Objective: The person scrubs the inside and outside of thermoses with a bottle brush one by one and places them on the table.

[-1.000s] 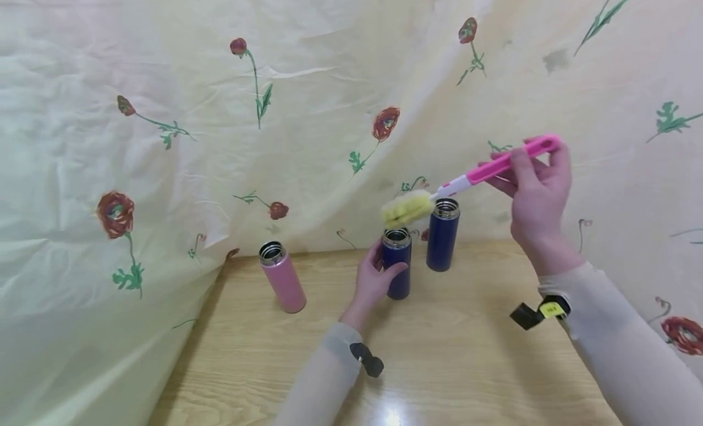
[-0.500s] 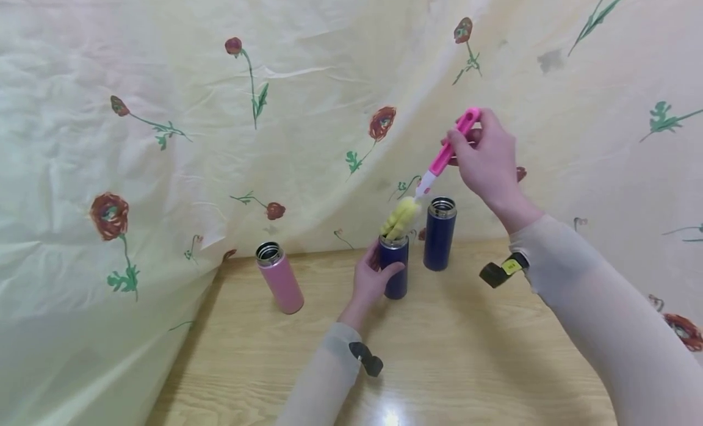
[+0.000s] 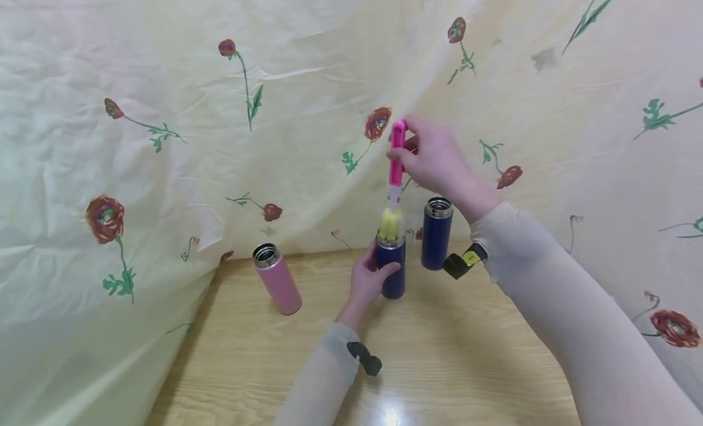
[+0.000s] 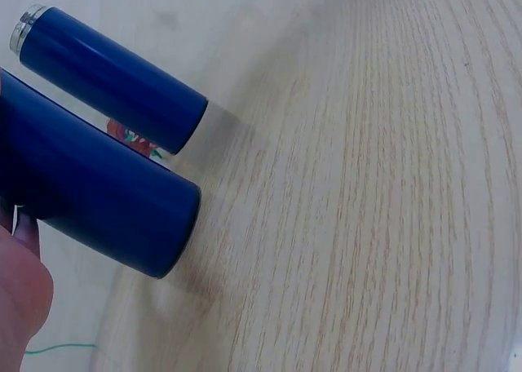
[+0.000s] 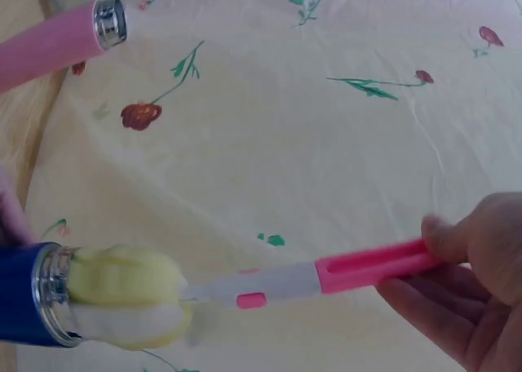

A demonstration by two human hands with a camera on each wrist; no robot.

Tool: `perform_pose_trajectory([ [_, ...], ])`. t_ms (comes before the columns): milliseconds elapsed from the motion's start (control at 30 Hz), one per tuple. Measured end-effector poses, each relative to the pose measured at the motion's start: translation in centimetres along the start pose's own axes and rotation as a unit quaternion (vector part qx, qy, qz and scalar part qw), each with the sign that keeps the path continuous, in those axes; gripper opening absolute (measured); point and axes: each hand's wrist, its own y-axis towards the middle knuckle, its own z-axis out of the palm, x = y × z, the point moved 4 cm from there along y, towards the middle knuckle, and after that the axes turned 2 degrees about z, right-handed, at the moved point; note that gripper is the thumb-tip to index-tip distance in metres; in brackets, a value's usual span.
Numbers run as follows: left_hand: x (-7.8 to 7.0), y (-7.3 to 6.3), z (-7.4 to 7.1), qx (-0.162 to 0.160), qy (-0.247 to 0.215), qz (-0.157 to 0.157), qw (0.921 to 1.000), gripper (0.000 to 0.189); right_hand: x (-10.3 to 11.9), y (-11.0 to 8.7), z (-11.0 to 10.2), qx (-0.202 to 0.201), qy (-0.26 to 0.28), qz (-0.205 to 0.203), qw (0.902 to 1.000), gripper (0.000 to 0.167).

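In the head view my left hand [image 3: 369,283] grips a dark blue bottle [image 3: 392,278] that stands upright on the table. My right hand [image 3: 431,154] pinches the pink handle of a bottle brush [image 3: 397,160], held nearly vertical above that bottle. The brush's yellow and white sponge head [image 5: 126,294] sits partly inside the bottle's metal mouth, as the right wrist view shows; its lower end is hidden. The left wrist view shows the gripped blue bottle [image 4: 90,176] with its base at the table, and only part of my left hand [image 4: 20,290].
A second blue bottle [image 3: 436,238], lidless, stands just behind and right of the held one. To the left is an uncapped pink bottle [image 3: 280,282]. A flower-printed cloth [image 3: 307,108] hangs behind the wooden table [image 3: 467,353] and along its left side.
My right hand has moved left, turning the brush from slanted to nearly upright. The sponge head has gone from above the bottle into its mouth. My left hand has kept its grip.
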Motion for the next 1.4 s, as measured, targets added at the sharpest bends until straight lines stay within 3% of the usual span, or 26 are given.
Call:
perform_pose_trajectory([
  [167,0.1,0.0,0.2,0.007,-0.016,-0.005,0.9998,0.081,-1.2,-0.2,1.5,0.071,0.066,-0.006,0.9953,0.016],
  [267,0.1,0.0,0.2,0.007,-0.024,-0.002,0.9997,0.08,-1.8,-0.5,2.2,0.102,0.077,-0.017,0.9917,0.012],
  [533,0.1,0.2,0.1,0.001,-0.035,0.008,0.9994,0.078,-3.5,-0.9,3.5,0.121,0.104,-0.04,0.9864,0.008],
  [600,0.0,0.4,0.1,0.005,-0.033,0.016,0.9993,0.078,-4.3,-0.9,4.1,0.125,0.088,-0.048,0.9871,0.007],
  [733,0.0,0.4,0.2,0.012,-0.025,0.034,0.9991,0.076,-6.2,-1.6,6.2,0.133,-0.001,-0.067,0.9888,0.008],
  [833,0.2,0.2,0.3,0.013,-0.014,0.039,0.999,0.075,-7.8,-2.3,7.8,0.117,-0.029,-0.076,0.9898,0.008],
  [967,0.5,-0.4,0.3,0.008,-0.006,0.032,0.9994,0.075,-9.5,-3.1,9.0,0.065,-0.001,-0.071,0.9954,0.009],
  [1233,0.6,-0.4,0.4,-0.006,-0.018,0.028,0.9994,0.075,-10.6,-3.9,9.9,0.005,0.015,-0.052,0.9985,0.015],
  [1400,0.6,-0.2,0.4,-0.007,-0.029,0.032,0.9991,0.075,-11.5,-4.4,10.1,-0.015,0.06,-0.015,0.998,0.015],
])
